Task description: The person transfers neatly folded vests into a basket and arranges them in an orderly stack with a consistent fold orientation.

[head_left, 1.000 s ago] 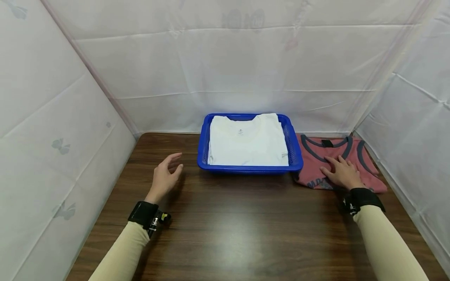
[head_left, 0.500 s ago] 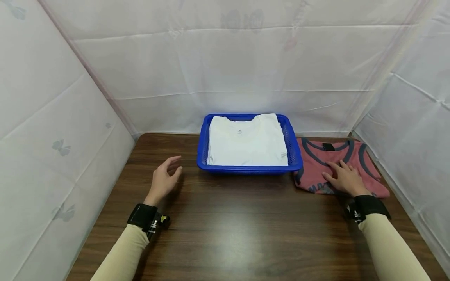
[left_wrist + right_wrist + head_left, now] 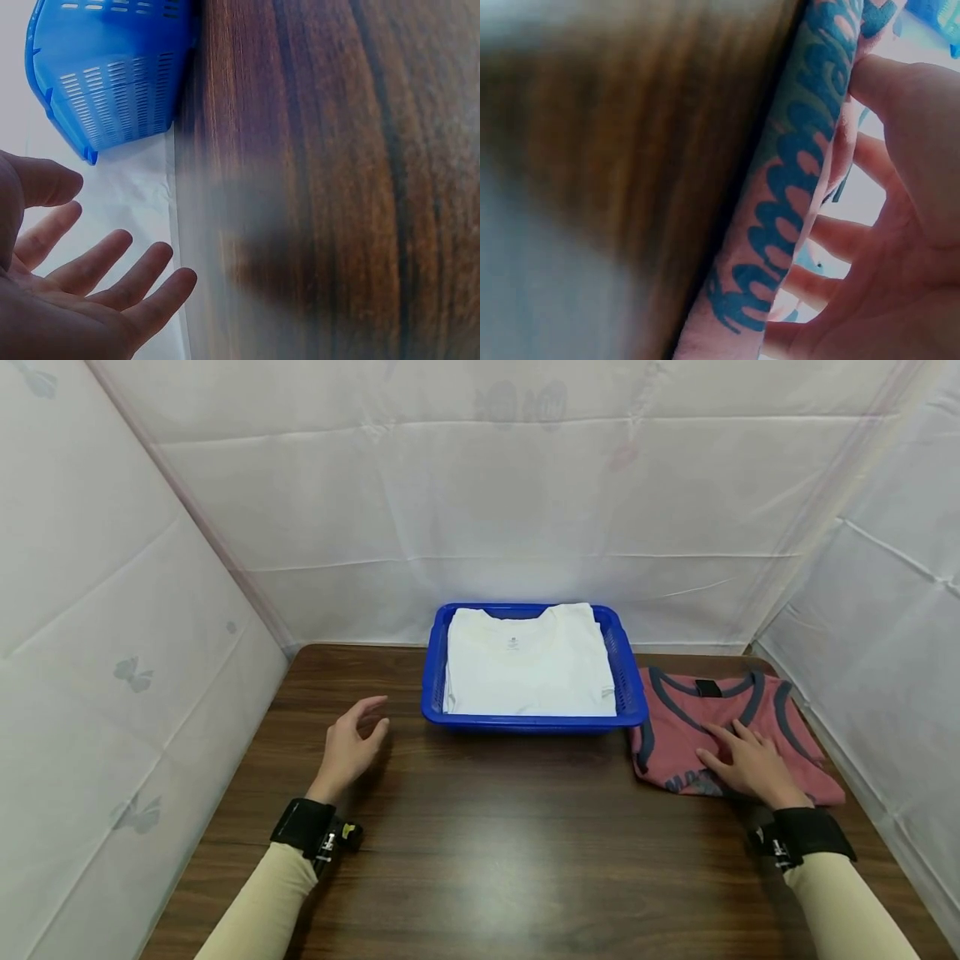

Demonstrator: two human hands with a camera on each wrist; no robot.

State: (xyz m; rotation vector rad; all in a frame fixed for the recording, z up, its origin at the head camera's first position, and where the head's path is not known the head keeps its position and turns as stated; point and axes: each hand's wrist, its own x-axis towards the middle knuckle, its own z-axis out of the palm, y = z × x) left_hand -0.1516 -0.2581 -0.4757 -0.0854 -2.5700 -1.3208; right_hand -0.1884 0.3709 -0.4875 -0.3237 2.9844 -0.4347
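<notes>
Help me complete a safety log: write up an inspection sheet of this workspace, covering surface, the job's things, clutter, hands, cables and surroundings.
Surface: brown wood-grain table, glare towards its near side.
Job's things: red shirt folded, printed side up, right of the blue basket; folded white shirt in the basket.
Clutter: nothing seen.
Hands: right hand touches the red shirt; left hand holds nothing, left of the basket; both wear black wristbands.
Cables: nothing seen.
Surroundings: white sheets behind and on both sides.
</notes>
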